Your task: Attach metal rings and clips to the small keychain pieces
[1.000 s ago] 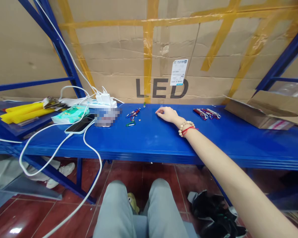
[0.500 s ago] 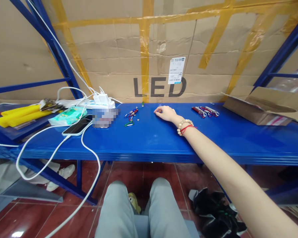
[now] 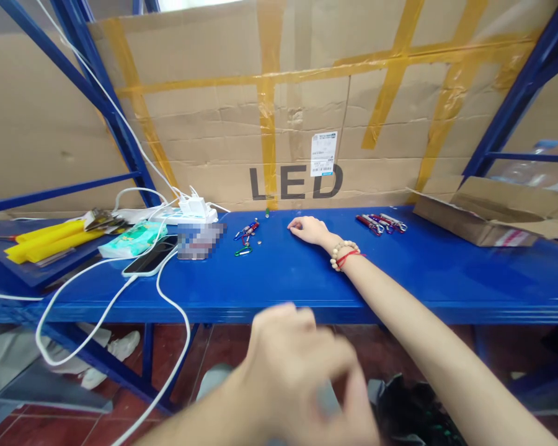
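Note:
My right hand (image 3: 309, 230) rests on the blue table (image 3: 270, 279), its fingers curled in loosely with nothing visible in them. A wooden bead bracelet (image 3: 339, 255) and a red string circle that wrist. Low in the foreground, my left hand (image 3: 302, 365) is bent at the fingers and smeared by motion, in front of the table edge. Left of my right hand lie small metallic tubes with clips (image 3: 248, 229), a green carabiner (image 3: 243, 251) and a tiny round piece (image 3: 259, 242). To its right is a group of red and silver tubes with carabiners (image 3: 382, 223).
A phone (image 3: 151, 255) on a white cable, a tissue pack (image 3: 132, 239) and a power strip with chargers (image 3: 193, 210) occupy the left side. Yellow-handled items (image 3: 56, 238) lie farther left. An open cardboard box (image 3: 483, 210) stands right. A large taped carton (image 3: 204, 142) forms the back.
My left hand has come into view from below, in front of my lap. My right hand stays at its place on the table. The view has tilted up slightly.

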A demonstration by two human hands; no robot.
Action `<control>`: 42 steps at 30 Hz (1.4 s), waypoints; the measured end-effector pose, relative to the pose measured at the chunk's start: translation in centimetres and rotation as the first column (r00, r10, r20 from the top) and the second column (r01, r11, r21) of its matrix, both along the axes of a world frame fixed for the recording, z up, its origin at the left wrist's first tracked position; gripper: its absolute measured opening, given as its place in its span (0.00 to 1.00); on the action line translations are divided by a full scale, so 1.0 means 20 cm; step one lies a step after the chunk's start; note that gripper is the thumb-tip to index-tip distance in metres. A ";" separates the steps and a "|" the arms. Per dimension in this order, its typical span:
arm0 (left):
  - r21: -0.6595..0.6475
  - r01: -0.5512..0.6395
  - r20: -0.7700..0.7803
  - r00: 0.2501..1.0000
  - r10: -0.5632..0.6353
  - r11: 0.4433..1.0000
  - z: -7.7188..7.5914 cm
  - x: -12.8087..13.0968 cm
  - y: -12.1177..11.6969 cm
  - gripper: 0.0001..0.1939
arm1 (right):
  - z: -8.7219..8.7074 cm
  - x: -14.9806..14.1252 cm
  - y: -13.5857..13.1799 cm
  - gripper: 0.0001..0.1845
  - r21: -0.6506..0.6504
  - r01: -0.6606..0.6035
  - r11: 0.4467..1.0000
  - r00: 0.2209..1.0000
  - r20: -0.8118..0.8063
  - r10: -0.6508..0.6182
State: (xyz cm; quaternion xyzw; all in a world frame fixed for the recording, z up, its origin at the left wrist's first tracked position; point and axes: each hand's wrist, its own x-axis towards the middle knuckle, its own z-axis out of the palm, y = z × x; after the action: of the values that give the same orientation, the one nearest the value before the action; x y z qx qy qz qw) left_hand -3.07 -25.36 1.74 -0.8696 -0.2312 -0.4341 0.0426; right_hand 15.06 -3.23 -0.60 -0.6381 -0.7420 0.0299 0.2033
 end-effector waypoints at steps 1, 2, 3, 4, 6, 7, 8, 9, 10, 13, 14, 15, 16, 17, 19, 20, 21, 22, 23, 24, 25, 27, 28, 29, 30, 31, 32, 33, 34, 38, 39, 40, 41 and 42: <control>-0.042 -0.052 0.001 0.999 0.052 0.998 0.04 0.04 0.08 0.18 | 0.00 0.00 0.00 0.13 -0.005 -0.002 1.000 1.000 0.001 0.002; -0.099 -0.132 -0.002 0.991 0.133 0.986 0.08 0.08 0.19 0.16 | 0.01 0.00 -0.01 0.14 -0.009 -0.003 1.000 1.000 0.003 0.003; -0.168 -0.246 -0.010 0.969 0.248 0.954 0.12 0.11 0.31 0.14 | 0.01 -0.01 -0.02 0.14 -0.012 -0.003 1.000 1.000 0.006 0.003; -0.213 -0.349 -0.028 0.936 0.351 0.913 0.15 0.13 0.44 0.12 | 0.02 -0.01 -0.02 0.14 -0.019 -0.005 1.000 1.000 0.012 0.005; -0.240 -0.484 -0.068 0.873 0.482 0.842 0.20 0.13 0.71 0.12 | 0.03 -0.02 -0.03 0.14 -0.007 0.008 1.000 1.000 0.023 -0.008; -0.242 -0.534 -0.099 0.844 0.527 0.810 0.21 0.12 0.84 0.12 | 0.03 -0.02 -0.03 0.13 -0.015 0.006 1.000 1.000 0.027 -0.006; -0.239 -0.576 -0.131 0.817 0.562 0.782 0.21 0.10 0.97 0.12 | 0.03 -0.03 -0.03 0.13 -0.022 0.013 1.000 1.000 0.023 -0.013; -0.241 -0.615 -0.159 0.788 0.595 0.750 0.21 0.08 1.08 0.12 | 0.03 -0.03 -0.03 0.12 -0.023 0.014 1.000 1.000 0.019 -0.013; -0.248 -0.647 -0.188 0.762 0.620 0.721 0.19 0.05 1.18 0.12 | 0.04 -0.04 -0.03 0.12 -0.022 0.013 1.000 1.000 0.019 -0.013; -0.336 -0.697 -0.294 0.717 0.632 0.634 0.14 -0.03 1.38 0.12 | 0.04 -0.04 -0.02 0.12 -0.025 0.003 1.000 1.000 0.018 -0.002; -0.361 -0.708 -0.318 0.705 0.634 0.606 0.12 -0.04 1.42 0.12 | 0.04 -0.04 -0.02 0.13 -0.023 -0.011 1.000 1.000 0.015 0.011; -0.374 -0.719 -0.342 0.694 0.633 0.586 0.10 -0.05 1.45 0.11 | 0.05 -0.05 -0.02 0.13 -0.020 -0.022 1.000 1.000 0.012 0.022; -0.370 -0.729 -0.359 0.684 0.635 0.576 0.08 -0.05 1.47 0.11 | 0.05 -0.05 -0.01 0.13 -0.019 -0.032 0.999 0.999 0.010 0.032; -0.365 -0.740 -0.373 0.672 0.639 0.565 0.07 -0.04 1.49 0.11 | 0.05 -0.05 -0.01 0.13 -0.019 -0.038 0.999 0.999 0.007 0.038; -0.373 -0.758 -0.406 0.652 0.640 0.536 0.05 -0.02 1.52 0.11 | 0.05 -0.05 0.00 0.13 -0.023 -0.042 0.999 0.999 0.002 0.042; -0.381 -0.762 -0.418 0.647 0.638 0.523 0.05 -0.01 1.53 0.10 | 0.05 -0.05 0.00 0.13 -0.024 -0.041 0.999 0.999 -0.002 0.041; -0.391 -0.765 -0.427 0.643 0.636 0.512 0.04 0.00 1.55 0.10 | 0.05 -0.05 0.01 0.13 -0.022 -0.041 0.999 0.999 -0.006 0.041; -0.400 -0.765 -0.431 0.643 0.633 0.505 0.04 0.01 1.55 0.08 | 0.05 -0.05 0.01 0.13 -0.020 -0.039 0.999 0.999 -0.010 0.039; -0.409 -0.762 -0.433 0.646 0.629 0.501 0.03 0.02 1.56 0.07 | 0.04 -0.04 0.01 0.13 -0.019 -0.035 0.999 0.999 -0.014 0.035; -0.419 -0.759 -0.431 0.650 0.626 0.499 0.03 0.03 1.57 0.06 | 0.04 -0.04 0.01 0.13 -0.020 -0.032 0.999 0.999 -0.018 0.031; -0.433 -0.753 -0.427 0.655 0.623 0.495 0.03 0.03 1.58 0.05 | 0.04 -0.04 0.01 0.13 -0.021 -0.029 0.999 0.999 -0.021 0.029; -0.467 -0.735 -0.408 0.672 0.618 0.492 0.03 0.03 1.59 0.04 | 0.04 -0.04 0.02 0.13 -0.024 -0.028 0.999 0.999 -0.028 0.028; -0.485 -0.723 -0.391 0.683 0.617 0.493 0.03 0.02 1.59 0.05 | 0.04 -0.04 0.02 0.13 -0.023 -0.029 0.999 0.999 -0.030 0.029; -0.501 -0.708 -0.369 0.695 0.617 0.498 0.03 0.02 1.60 0.06 | 0.04 -0.04 0.02 0.13 -0.019 -0.029 0.999 0.999 -0.031 0.029; -0.517 -0.689 -0.342 0.710 0.616 0.507 0.04 0.02 1.60 0.08 | 0.03 -0.04 0.02 0.12 -0.014 -0.028 1.000 0.999 -0.031 0.028; -0.530 -0.668 -0.314 0.726 0.612 0.522 0.04 0.02 1.60 0.09 | 0.03 -0.04 0.02 0.12 -0.009 -0.025 1.000 0.999 -0.030 0.025; -0.546 -0.640 -0.280 0.748 0.602 0.541 0.04 0.02 1.59 0.11 | 0.03 -0.04 0.02 0.12 -0.003 -0.023 1.000 0.999 -0.034 0.023; -0.573 -0.598 -0.240 0.776 0.583 0.561 0.04 0.03 1.58 0.12 | 0.02 -0.04 0.03 0.12 0.006 -0.022 1.000 0.999 -0.043 0.022; -0.608 -0.545 -0.196 0.808 0.555 0.578 0.03 0.04 1.57 0.14 | 0.02 -0.04 0.03 0.12 0.022 -0.024 0.999 0.998 -0.060 0.025; -0.755 -0.299 -0.027 0.903 0.428 0.583 0.02 0.12 1.49 0.16 | 0.01 -0.03 0.05 0.18 0.215 -0.043 0.976 0.984 -0.157 0.078; -0.805 -0.216 0.027 0.917 0.398 0.553 0.02 0.14 1.48 0.16 | 0.01 -0.03 0.05 0.19 0.273 -0.047 0.961 0.981 -0.169 0.096; -0.866 -0.100 0.103 0.923 0.370 0.490 0.02 0.17 1.46 0.15 | 0.02 -0.03 0.05 0.19 0.321 -0.045 0.946 0.979 -0.176 0.106; -0.907 0.006 0.170 0.920 0.353 0.420 0.02 0.19 1.45 0.14 | 0.02 -0.03 0.05 0.18 0.356 -0.036 0.934 0.978 -0.181 0.107; -0.931 0.092 0.222 0.911 0.346 0.355 0.02 0.21 1.44 0.14 | 0.03 -0.03 0.04 0.16 0.379 -0.019 0.925 0.978 -0.187 0.097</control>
State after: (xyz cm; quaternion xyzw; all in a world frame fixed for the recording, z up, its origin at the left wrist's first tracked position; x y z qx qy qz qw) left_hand 1.03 3.53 2.10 -0.6164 -0.5066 -0.3830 -0.4655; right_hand 14.48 -2.34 0.00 -0.5587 -0.7282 -0.0417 0.3948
